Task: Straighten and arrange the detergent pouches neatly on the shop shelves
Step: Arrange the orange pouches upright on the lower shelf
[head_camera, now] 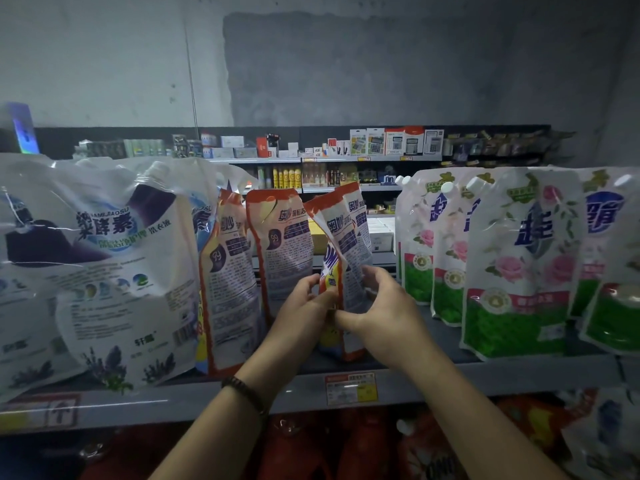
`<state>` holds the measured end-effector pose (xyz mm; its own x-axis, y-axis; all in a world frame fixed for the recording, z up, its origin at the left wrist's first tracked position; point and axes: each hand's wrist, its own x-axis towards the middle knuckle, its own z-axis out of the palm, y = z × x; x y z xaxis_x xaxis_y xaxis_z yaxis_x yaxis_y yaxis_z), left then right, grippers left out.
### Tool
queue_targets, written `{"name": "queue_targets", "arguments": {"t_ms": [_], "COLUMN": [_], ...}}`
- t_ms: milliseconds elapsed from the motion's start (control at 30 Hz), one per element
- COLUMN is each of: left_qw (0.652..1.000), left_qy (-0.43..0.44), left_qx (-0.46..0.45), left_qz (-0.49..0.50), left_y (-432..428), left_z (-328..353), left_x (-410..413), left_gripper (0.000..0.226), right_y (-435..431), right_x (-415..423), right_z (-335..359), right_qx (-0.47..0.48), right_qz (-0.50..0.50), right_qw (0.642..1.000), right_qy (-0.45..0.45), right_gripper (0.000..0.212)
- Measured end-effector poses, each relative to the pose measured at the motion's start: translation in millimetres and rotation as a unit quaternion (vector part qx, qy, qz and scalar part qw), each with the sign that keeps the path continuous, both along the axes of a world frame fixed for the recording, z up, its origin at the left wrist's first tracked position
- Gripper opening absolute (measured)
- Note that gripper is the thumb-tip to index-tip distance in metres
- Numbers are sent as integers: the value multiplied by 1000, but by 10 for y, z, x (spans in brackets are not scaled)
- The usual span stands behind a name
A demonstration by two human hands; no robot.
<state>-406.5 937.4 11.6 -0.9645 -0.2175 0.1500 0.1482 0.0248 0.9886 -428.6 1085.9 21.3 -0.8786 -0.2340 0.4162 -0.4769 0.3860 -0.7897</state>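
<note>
- A dim shop aisle is showing a grey, patchy wall (pixel 381 64) at the back. A far rack (pixel 263 160) is carrying boxed calculators (pixel 394 142) and small bottles.
- A grey metal shelf (pixel 173 400) is running across the front, with a red-and-yellow price label (pixel 350 388) on its lip. Red pouches (pixel 363 445) are lying on the tier below.
- On the left, big white pouches (pixel 114 271) are standing, printed "AMIJIAOSU", 酵素 and 洗衣液, with lavender sprigs at the foot.
- In the middle, orange-edged pouches (pixel 284 237) are showing 奥妙 and "99" in a dark bubble. The finer print is too small to read.
- On the right, spouted green-and-white pouches (pixel 519 271) with pink roses are bearing large blue characters.
- Both hands are clamping the tilted pair (pixel 346 233) of orange-edged packs, which is standing on the shelf between the middle row and the rose packs.
- The left hand (pixel 304 299), with a beaded bracelet (pixel 242 389) on its wrist, is pinching the front pack low down. The right hand (pixel 384 306) is curling its fingers round the rear one, and the two hands are sitting close together.
</note>
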Motion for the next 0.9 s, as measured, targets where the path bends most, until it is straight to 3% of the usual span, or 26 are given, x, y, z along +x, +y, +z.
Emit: {"name": "queue_targets", "arguments": {"t_ms": [133, 333, 567, 767, 900], "left_qw": [1000, 998, 989, 986, 994], "left_qy": [7, -10, -65, -99, -71], "left_qx": [-22, -68, -131, -121, -57], "left_qz": [0, -12, -15, -49, -66], "left_y": [57, 135, 82, -42, -42], "left_z": [3, 73, 188, 286, 272], "left_x": [-32, 10, 28, -77, -151], "left_gripper": [46, 52, 82, 100, 94], "right_y": [83, 195, 381, 596, 699], "right_x": [-57, -170, -268, -382, -449], "right_z": [30, 43, 119, 193, 192], "right_qx": [-3, -21, -62, -40, -58], "right_qz": [12, 22, 84, 127, 150], "right_qw": [1000, 999, 991, 982, 976], "right_qy": [-1, -21, -81, -132, -149], "right_gripper": [70, 52, 39, 34, 32]}}
